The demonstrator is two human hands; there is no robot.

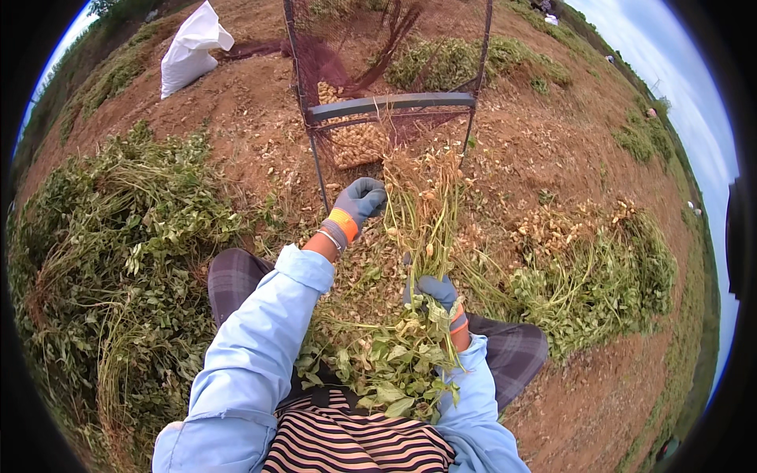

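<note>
My right hand [435, 292], in a grey-blue glove with an orange cuff, grips a bundle of peanut plants [424, 217] by the stems. Their roots point up and away from me, with a few pods among them. The leafy ends [398, 359] hang down over my lap. My left hand [359, 206], gloved the same way, is closed at the left side of the roots. Whatever its fingertips pinch is hidden. Just beyond the roots stands a metal frame with a grey crossbar [390, 105]. Picked peanuts [356, 144] lie behind it, in dark red netting [331, 55].
A large heap of leafy plants [110, 244] lies to my left. Another pile of peanut plants [603, 272], pods showing, is on the right. A white sack [193, 51] stands at the far left on brown soil. More plants [441, 63] lie behind the netting.
</note>
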